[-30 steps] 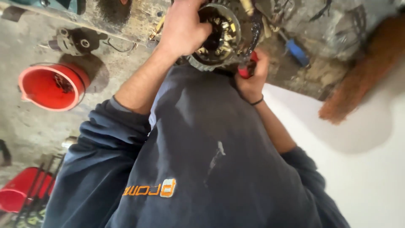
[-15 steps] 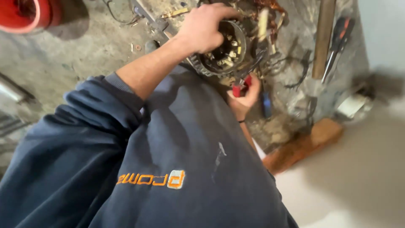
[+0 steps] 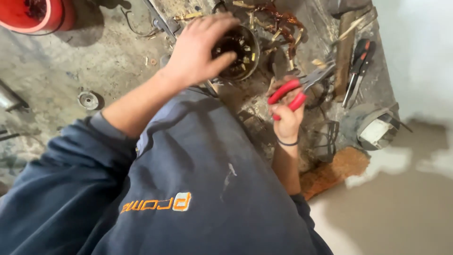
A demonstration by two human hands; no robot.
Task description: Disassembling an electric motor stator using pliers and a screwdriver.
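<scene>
Red-handled pliers point(image 3: 302, 87): right hand point(image 3: 286, 118) gripped them, nose pointing up-right.
Round motor housing point(image 3: 238, 45): left hand point(image 3: 198, 49) rested on its rim, partly hiding it; grip unclear.

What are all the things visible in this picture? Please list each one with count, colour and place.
round motor part: 1, dark, top centre, under the left hand
pliers: 1, red handles, centre right, in the right hand
second pliers: 1, black and red handles, right, lying on the floor
wooden handle: 1, brown, upper right
bucket: 1, red, top left corner
small metal disc: 1, grey, left on the floor
copper wire scraps: a heap, reddish brown, top centre
left hand: 1, on the round motor part
right hand: 1, grip closed on the pliers
</scene>
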